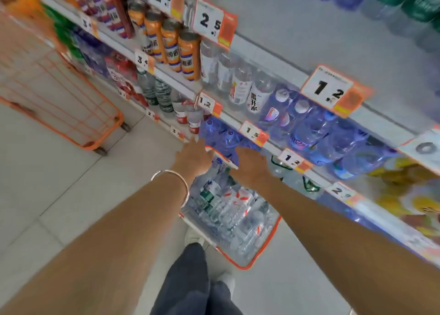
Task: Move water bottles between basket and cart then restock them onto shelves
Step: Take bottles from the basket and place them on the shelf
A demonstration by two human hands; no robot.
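Head view, starting at the far left: we see an orange wire cart (71, 114) standing on the pale tiled floor (59, 183), apart from the shelving. Moving right, our left hand (194, 156), a silver bracelet (176, 178) on its wrist, reaches out above the far edge of the basket; its fingers look stretched out and loose, holding nothing, though motion blur softens them. Below and between our arms sits the orange-rimmed basket (250, 264) on the floor against the shelf foot, filled with clear water bottles (228, 207) lying on their sides. Near us are dark trousers (190, 279) and a white shoe (194, 237) just left of the basket. Our right hand (252, 165) reaches to the low shelf, where blue-tinted bottles (221, 136) stand; its fingers are hidden behind the hand, so we cannot tell whether they grip anything. To the right the shelves (269, 145) run away upward, carrying orange-labelled bottles (188, 57), more clear and blue water bottles, and white-and-orange price tags (327, 88).
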